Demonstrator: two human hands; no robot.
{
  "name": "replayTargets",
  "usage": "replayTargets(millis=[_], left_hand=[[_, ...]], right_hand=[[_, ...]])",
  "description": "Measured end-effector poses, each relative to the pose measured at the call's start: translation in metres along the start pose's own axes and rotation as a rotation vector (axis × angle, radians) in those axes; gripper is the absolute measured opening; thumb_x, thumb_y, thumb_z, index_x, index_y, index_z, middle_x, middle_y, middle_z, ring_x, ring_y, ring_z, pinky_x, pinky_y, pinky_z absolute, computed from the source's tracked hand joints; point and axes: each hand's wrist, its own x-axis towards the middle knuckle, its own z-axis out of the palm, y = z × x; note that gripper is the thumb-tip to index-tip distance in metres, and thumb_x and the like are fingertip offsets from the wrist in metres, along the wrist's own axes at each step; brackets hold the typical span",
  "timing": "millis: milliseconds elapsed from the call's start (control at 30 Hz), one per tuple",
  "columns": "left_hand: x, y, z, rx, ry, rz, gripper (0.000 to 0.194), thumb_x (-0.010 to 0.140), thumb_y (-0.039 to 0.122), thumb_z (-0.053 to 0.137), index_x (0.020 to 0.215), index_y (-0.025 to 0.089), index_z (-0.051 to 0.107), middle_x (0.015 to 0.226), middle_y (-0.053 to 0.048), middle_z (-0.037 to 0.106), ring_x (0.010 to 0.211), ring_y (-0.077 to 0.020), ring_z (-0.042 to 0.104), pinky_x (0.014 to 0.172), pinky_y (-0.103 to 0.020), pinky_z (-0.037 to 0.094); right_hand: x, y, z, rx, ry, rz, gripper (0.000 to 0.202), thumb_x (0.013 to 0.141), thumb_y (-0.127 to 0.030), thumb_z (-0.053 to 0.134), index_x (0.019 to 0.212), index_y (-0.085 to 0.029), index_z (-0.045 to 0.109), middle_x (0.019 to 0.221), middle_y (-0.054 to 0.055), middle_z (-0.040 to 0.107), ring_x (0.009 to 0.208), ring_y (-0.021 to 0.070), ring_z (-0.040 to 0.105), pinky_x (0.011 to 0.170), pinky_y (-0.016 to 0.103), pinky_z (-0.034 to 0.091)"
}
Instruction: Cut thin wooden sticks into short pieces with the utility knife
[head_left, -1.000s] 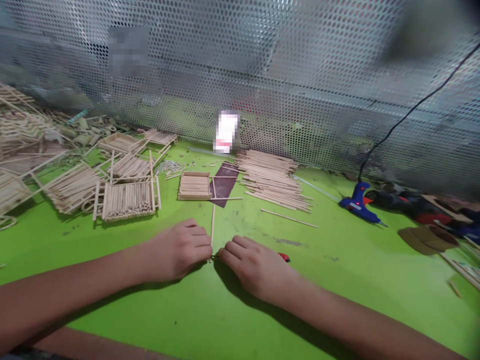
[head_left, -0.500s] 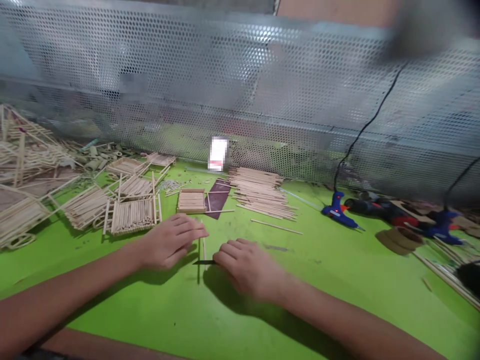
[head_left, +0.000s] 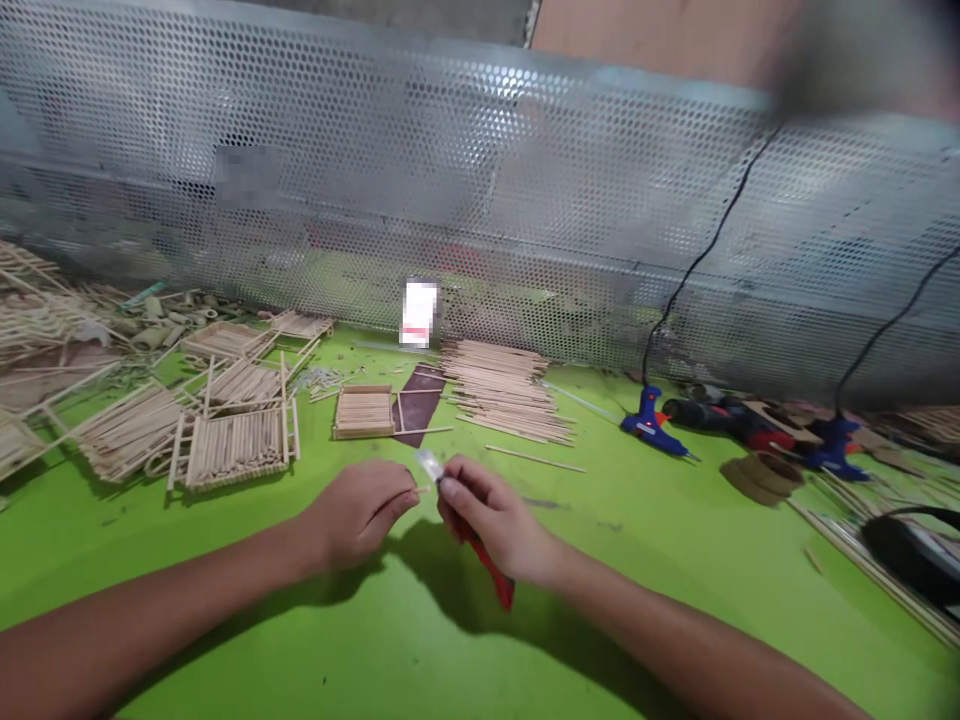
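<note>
My right hand (head_left: 491, 515) is closed around a utility knife with a red handle (head_left: 495, 575). The knife's pale, shiny blade (head_left: 430, 465) sticks out past my thumb, pointing up and to the left. Just left of it, my left hand (head_left: 364, 508) pinches a thin wooden stick (head_left: 424, 490); only its short tip shows, close to the blade. Both hands are above the green tabletop (head_left: 405, 640). Beyond them lies a small tray-like frame of sticks (head_left: 364, 412), partly beside a dark brown rectangular sheet (head_left: 417, 405).
A pile of thin sticks (head_left: 506, 390) lies behind my right hand, with a single stick (head_left: 535, 459) before it. Several stick-built pieces (head_left: 236, 445) crowd the left. Two blue glue guns (head_left: 651, 425) and a tape roll (head_left: 761, 480) lie right. A perforated metal panel (head_left: 360, 200) stands behind.
My right hand has lifted and turned, bringing the knife blade upward and its red handle into view. My left hand, earlier flat over a stick on the table, now pinches a stick near the blade.
</note>
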Motion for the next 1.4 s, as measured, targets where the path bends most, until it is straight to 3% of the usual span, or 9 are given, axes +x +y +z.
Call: replayTargets(millis=[133, 267, 400, 533, 600, 767, 933, 1100, 1400], left_hand=[[-0.010, -0.009, -0.004, 0.081, -0.013, 0.254, 0.038, 0.112, 0.030, 0.039, 0.078, 0.019, 0.049, 0.062, 0.003, 0.051, 0.057, -0.0130, 0.043, 0.057, -0.028, 0.032], [-0.008, -0.010, -0.011, 0.295, -0.018, 0.331, 0.019, 0.106, 0.022, 0.052, 0.089, 0.019, 0.058, 0.073, 0.001, 0.058, 0.068, -0.0148, 0.049, 0.067, -0.030, 0.038], [-0.004, -0.009, -0.016, 0.374, 0.091, 0.342, 0.013, 0.103, 0.018, 0.057, 0.091, 0.018, 0.061, 0.071, 0.001, 0.060, 0.067, -0.0156, 0.049, 0.067, -0.031, 0.038], [-0.006, -0.006, -0.017, 0.227, 0.227, 0.307, 0.005, 0.101, 0.018, 0.062, 0.101, 0.020, 0.066, 0.076, 0.002, 0.070, 0.068, -0.0152, 0.055, 0.068, -0.031, 0.041], [-0.007, -0.003, -0.016, 0.093, 0.242, 0.240, 0.010, 0.103, 0.021, 0.062, 0.110, 0.023, 0.069, 0.081, 0.002, 0.075, 0.071, -0.0149, 0.062, 0.069, -0.032, 0.046], [-0.006, 0.005, -0.008, -0.245, -0.025, -0.035, 0.024, 0.109, 0.031, 0.055, 0.114, 0.027, 0.077, 0.092, 0.000, 0.082, 0.078, -0.0146, 0.073, 0.071, -0.031, 0.057], [-0.007, -0.006, -0.007, -0.190, -0.057, -0.098, 0.024, 0.103, 0.038, 0.064, 0.111, 0.023, 0.080, 0.092, -0.003, 0.082, 0.077, -0.0165, 0.073, 0.072, -0.032, 0.056], [-0.007, -0.019, -0.013, 0.024, -0.225, -0.055, 0.025, 0.104, 0.035, 0.062, 0.116, 0.020, 0.078, 0.102, -0.007, 0.081, 0.089, -0.0209, 0.073, 0.081, -0.038, 0.057], [-0.007, -0.013, -0.012, 0.122, -0.421, -0.030, 0.033, 0.104, 0.030, 0.054, 0.131, 0.019, 0.071, 0.124, -0.012, 0.075, 0.108, -0.0255, 0.070, 0.095, -0.043, 0.056]], right_hand=[[0.013, 0.005, -0.025, 0.026, 0.236, -0.005, 0.045, 0.096, -0.068, 0.057, 0.092, -0.024, 0.048, 0.069, -0.006, 0.050, 0.056, 0.0117, 0.046, 0.055, 0.026, 0.039], [0.024, 0.006, -0.058, -0.665, 0.275, 0.027, 0.031, 0.104, -0.048, 0.047, 0.087, -0.022, 0.052, 0.071, -0.003, 0.056, 0.063, 0.0152, 0.051, 0.061, 0.028, 0.040], [0.029, 0.007, -0.074, -1.137, 0.256, 0.067, 0.025, 0.105, -0.038, 0.045, 0.107, -0.018, 0.061, 0.092, 0.006, 0.070, 0.080, 0.0226, 0.063, 0.073, 0.036, 0.048], [0.024, 0.009, -0.064, -1.272, 0.274, -0.129, 0.034, 0.107, -0.038, 0.047, 0.126, -0.015, 0.061, 0.128, 0.017, 0.067, 0.121, 0.0323, 0.060, 0.104, 0.054, 0.045], [0.016, 0.008, -0.049, -1.268, 0.221, -0.303, 0.036, 0.110, -0.038, 0.040, 0.131, -0.016, 0.060, 0.128, 0.016, 0.068, 0.123, 0.0305, 0.060, 0.108, 0.055, 0.044], [-0.003, 0.004, -0.009, -1.157, -0.050, -0.562, 0.031, 0.110, -0.039, 0.046, 0.126, -0.018, 0.061, 0.112, 0.011, 0.074, 0.103, 0.0256, 0.068, 0.098, 0.047, 0.051], [-0.004, 0.005, -0.007, -1.218, -0.072, -0.383, 0.022, 0.111, -0.027, 0.044, 0.119, -0.015, 0.061, 0.087, 0.007, 0.074, 0.069, 0.0175, 0.066, 0.062, 0.030, 0.043], [0.003, 0.005, -0.016, -1.418, -0.170, -0.176, 0.020, 0.108, -0.026, 0.049, 0.097, -0.019, 0.063, 0.077, 0.002, 0.071, 0.062, 0.0150, 0.063, 0.058, 0.029, 0.031], [0.007, 0.000, -0.019, -1.556, -0.276, -0.019, 0.018, 0.107, -0.025, 0.048, 0.101, -0.021, 0.065, 0.077, 0.004, 0.073, 0.061, 0.0184, 0.066, 0.056, 0.029, 0.032]])
